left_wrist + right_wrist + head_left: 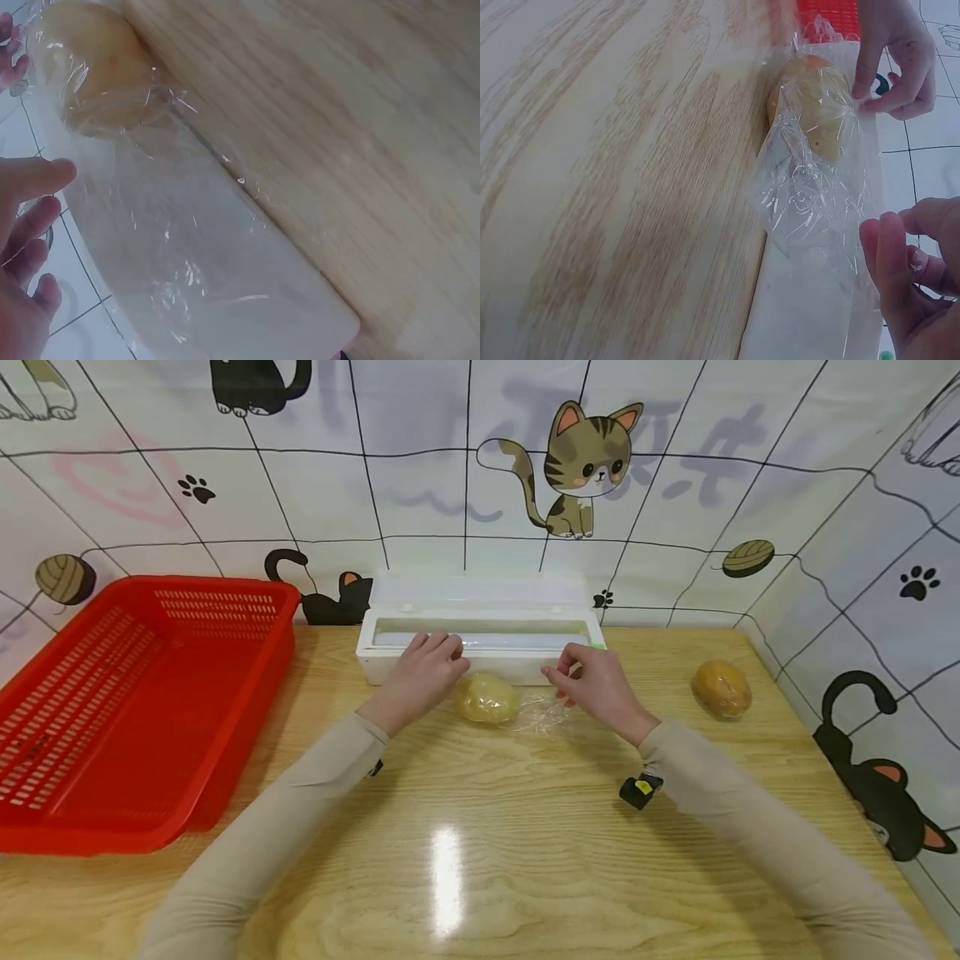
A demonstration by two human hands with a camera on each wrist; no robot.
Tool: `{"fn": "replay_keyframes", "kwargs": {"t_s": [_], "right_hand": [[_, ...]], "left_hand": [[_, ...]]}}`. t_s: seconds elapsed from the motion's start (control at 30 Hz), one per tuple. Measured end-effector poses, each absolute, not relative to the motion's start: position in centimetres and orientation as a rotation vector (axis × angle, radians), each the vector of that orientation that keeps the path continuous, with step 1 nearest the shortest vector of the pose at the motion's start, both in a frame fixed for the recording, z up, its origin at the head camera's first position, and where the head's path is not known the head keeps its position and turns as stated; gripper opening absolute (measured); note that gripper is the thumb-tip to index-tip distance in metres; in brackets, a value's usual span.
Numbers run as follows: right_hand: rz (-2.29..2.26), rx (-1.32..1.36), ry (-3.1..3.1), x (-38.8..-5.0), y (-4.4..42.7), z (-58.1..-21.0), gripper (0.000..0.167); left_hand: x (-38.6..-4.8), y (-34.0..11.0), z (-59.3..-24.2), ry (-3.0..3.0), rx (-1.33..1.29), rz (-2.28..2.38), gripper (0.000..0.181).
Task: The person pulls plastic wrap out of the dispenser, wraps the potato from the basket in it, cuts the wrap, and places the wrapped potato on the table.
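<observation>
A yellow potato (487, 698) lies under clear plastic wrap (542, 713) against the front of a white wrap dispenser box (480, 670). The box's lid stands raised at the back, and a white roll shows inside. To the potato's left, my left hand (427, 672) is over the box's front edge, thumb and fingertips pinching the film's edge. My right hand (596, 685) is at the box's right end, thumb and fingers drawn together on the film. In the right wrist view, film spreads from the potato (816, 105) toward the right hand (922, 277).
A red plastic basket (142, 814) stands at the left of the wooden table (525, 868). Another wrapped, potato-like item (722, 689) rests at the far right. Behind and to the right hangs a cat-print sheet (420, 493).
</observation>
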State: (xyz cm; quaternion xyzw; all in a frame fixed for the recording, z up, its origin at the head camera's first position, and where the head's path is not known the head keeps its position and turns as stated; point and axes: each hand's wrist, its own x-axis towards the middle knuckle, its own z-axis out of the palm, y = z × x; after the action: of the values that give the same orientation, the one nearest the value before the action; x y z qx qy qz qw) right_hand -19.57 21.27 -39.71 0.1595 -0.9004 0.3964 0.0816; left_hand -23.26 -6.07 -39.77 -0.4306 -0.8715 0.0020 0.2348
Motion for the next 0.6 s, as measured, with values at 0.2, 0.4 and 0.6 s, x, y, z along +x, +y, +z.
{"fn": "replay_keyframes", "kwargs": {"t_s": [0.2,0.4,0.6], "right_hand": [[1.159,0.481,-2.701,-19.58,21.21,-39.70,0.018],[0.945,0.556,-2.754,-19.58,21.25,-39.55,0.017],[0.676,0.701,-2.743,-19.52,21.38,-39.52,0.024]], "left_hand": [[-23.31,-6.29,-39.40,-2.446,-1.188,-0.130,0.002],[-23.25,-6.36,-39.36,-2.493,-1.249,-0.284,0.006],[-23.09,-6.33,-39.50,-2.533,-1.295,-0.378,0.011]]}}
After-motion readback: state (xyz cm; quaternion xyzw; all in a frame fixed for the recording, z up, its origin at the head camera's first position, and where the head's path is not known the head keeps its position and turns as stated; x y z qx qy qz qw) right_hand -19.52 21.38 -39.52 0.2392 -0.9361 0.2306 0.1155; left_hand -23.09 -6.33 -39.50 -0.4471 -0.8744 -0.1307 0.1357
